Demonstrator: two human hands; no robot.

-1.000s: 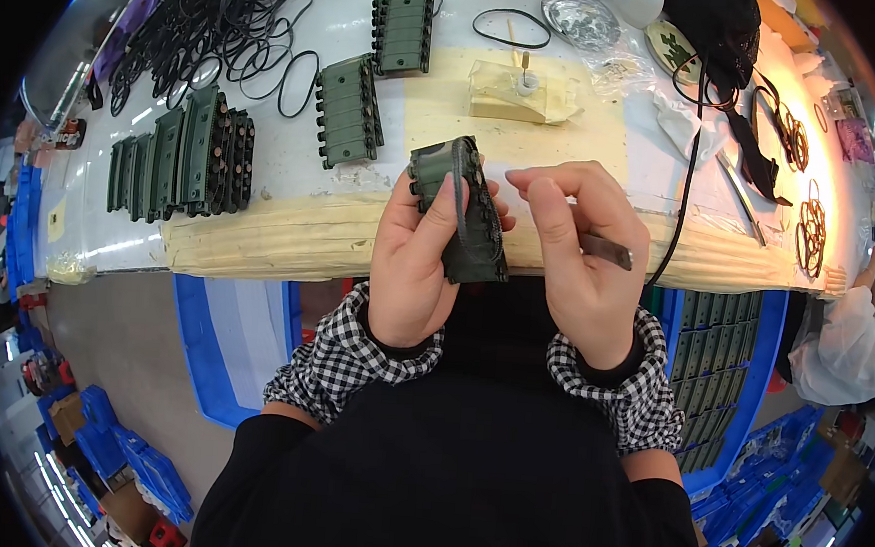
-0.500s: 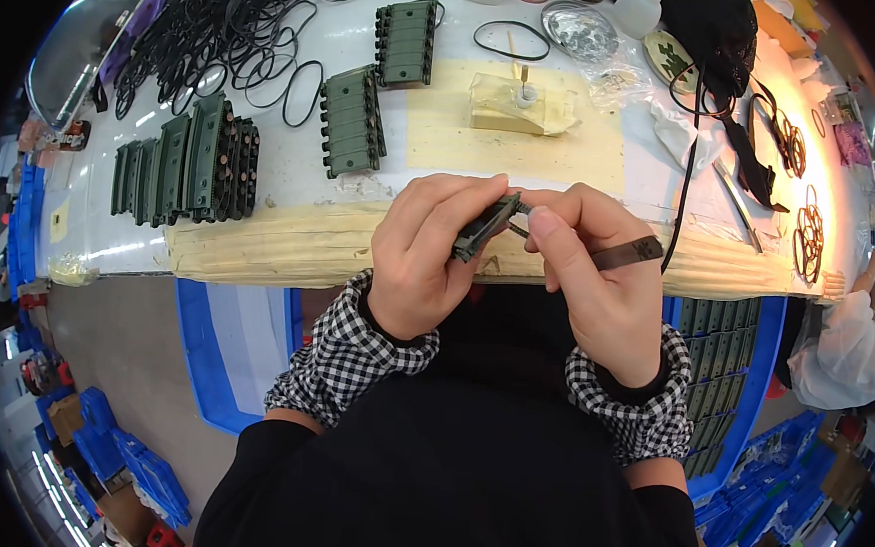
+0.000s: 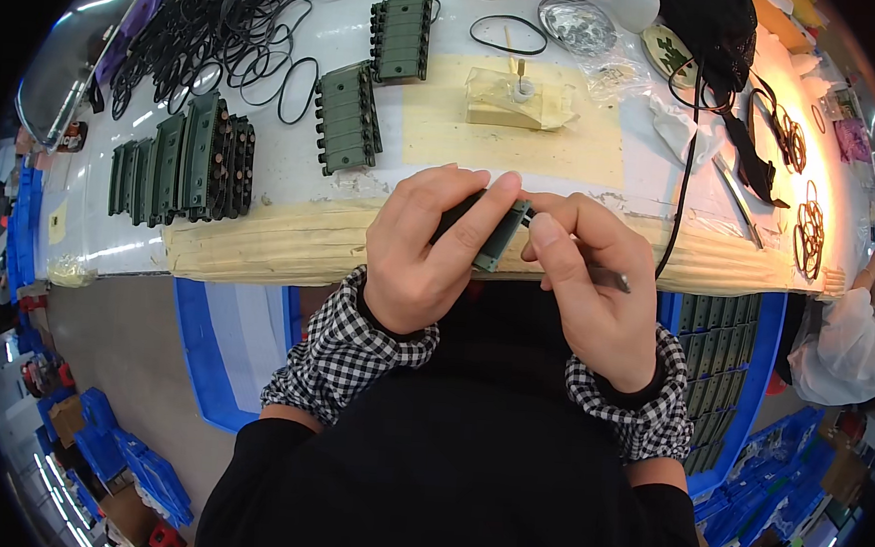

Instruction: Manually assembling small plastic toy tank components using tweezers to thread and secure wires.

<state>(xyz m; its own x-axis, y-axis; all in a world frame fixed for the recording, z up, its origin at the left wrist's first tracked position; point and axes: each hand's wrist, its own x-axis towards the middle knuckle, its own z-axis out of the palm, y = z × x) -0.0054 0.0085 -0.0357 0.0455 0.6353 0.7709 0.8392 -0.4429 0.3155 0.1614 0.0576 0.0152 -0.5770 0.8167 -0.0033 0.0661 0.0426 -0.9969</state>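
**Close fingertip work at the edge of a green part (image 3: 500, 245)**

The part sits mid-frame, at the near edge of the worktop (image 3: 289, 169). The left hand's (image 3: 419, 242) grip is wrapped round it; the right hand's (image 3: 597, 288) is curled closed on a dark flat tool (image 3: 613, 278).

This looks like fine edge work; the next move seems to call for a steady left grip.

Black bands (image 3: 202, 33) crowd upper left. The left fingers hide much of the part; a black cord (image 3: 689, 159) near the right hand could snag.

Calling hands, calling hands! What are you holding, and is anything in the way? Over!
Left hand gripping green part. Right hand holding slim dark tool by the part's end. Left hand partly covers it; no other blockage seen.
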